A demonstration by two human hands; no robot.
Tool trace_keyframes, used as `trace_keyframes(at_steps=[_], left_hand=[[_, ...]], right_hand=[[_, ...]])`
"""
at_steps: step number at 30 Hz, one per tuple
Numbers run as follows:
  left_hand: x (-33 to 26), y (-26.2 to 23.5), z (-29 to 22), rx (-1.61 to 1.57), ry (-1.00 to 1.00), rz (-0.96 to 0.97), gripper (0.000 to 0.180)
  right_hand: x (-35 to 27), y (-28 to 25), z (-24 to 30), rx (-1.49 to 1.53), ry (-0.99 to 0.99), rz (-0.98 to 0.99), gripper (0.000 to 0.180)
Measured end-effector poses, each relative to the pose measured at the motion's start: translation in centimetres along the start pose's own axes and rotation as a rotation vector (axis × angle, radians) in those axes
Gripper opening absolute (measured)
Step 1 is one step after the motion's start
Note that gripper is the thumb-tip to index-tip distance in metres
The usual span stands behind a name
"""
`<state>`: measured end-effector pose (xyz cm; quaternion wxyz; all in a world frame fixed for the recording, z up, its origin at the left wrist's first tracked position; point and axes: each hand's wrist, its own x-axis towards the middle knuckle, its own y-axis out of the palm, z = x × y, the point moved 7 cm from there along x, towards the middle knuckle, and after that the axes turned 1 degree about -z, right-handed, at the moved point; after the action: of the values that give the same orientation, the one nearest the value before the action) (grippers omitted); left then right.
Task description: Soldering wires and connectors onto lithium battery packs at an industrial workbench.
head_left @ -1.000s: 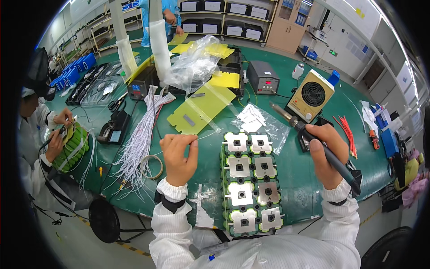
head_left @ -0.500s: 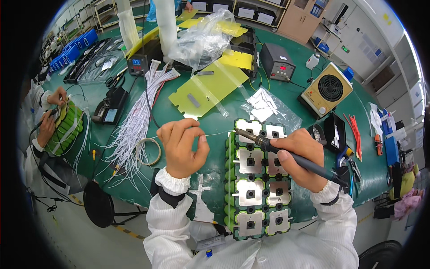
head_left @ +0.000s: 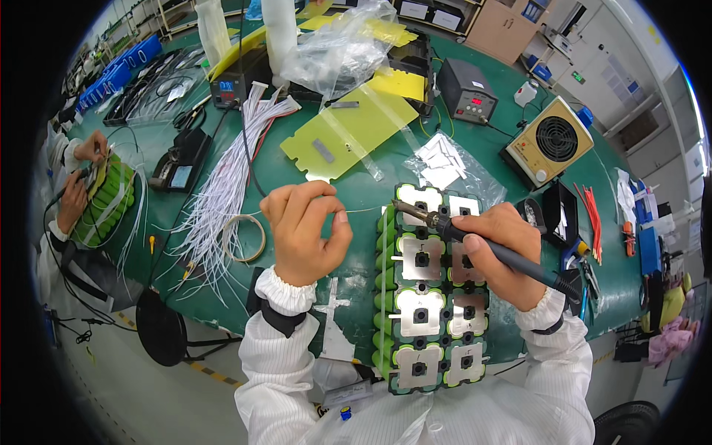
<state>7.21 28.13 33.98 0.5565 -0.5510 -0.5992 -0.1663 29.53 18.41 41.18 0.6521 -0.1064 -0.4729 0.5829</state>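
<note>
My left hand (head_left: 308,233) pinches a thin pale wire (head_left: 367,211) between thumb and forefinger. The wire stretches rightward to the far left corner of a battery pack (head_left: 420,285), which has green cells and square metal plates in black holders. My right hand (head_left: 500,248) is closed around the handle of a soldering iron (head_left: 535,270). Its tip lies over that same corner, close to the wire's end; whether they touch is too small to tell. The pack rests at the table's near edge, in front of my body.
Left of my left hand are a tape roll (head_left: 243,237) and a white wire bundle (head_left: 222,174). Beyond the pack lie a yellow-green sheet (head_left: 356,130) and white pieces on plastic (head_left: 443,163). A fan unit (head_left: 549,141) stands far right. Another person's hands (head_left: 74,196) work at far left.
The view has shifted slightly, and a bit more of the pack's green left side shows. Both hands keep their holds, with the iron's tip still at the pack's far left corner.
</note>
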Motion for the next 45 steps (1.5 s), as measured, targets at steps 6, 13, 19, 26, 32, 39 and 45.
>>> trace_keyframes(at_steps=[6, 13, 19, 26, 32, 39, 45], left_hand=[[0.01, -0.02, -0.06, -0.007, -0.007, 0.008, 0.012], [-0.09, 0.23, -0.02, -0.014, -0.006, 0.016, 0.014], [-0.20, 0.56, -0.01, -0.025, -0.008, 0.020, 0.014], [-0.19, 0.44, -0.07, -0.018, -0.001, 0.018, 0.014], [-0.28, 0.67, -0.12, -0.026, 0.002, 0.020, 0.014], [-0.33, 0.86, -0.29, -0.035, 0.009, 0.030, 0.015], [-0.30, 0.27, 0.44, -0.025, -0.015, -0.011, 0.015]], right_hand=[[-0.03, -0.04, 0.02, 0.002, -0.015, 0.001, 0.018], [-0.13, -0.04, -0.12, 0.009, 0.005, 0.010, 0.019], [-0.19, -0.06, -0.21, 0.006, -0.005, -0.002, 0.019], [-0.30, 0.07, -0.22, 0.021, 0.009, -0.007, 0.020], [-0.36, 0.09, -0.32, 0.023, 0.014, -0.013, 0.020], [-0.33, 0.11, -0.33, 0.022, 0.018, -0.014, 0.020], [-0.36, 0.05, -0.32, 0.025, 0.024, -0.014, 0.020]])
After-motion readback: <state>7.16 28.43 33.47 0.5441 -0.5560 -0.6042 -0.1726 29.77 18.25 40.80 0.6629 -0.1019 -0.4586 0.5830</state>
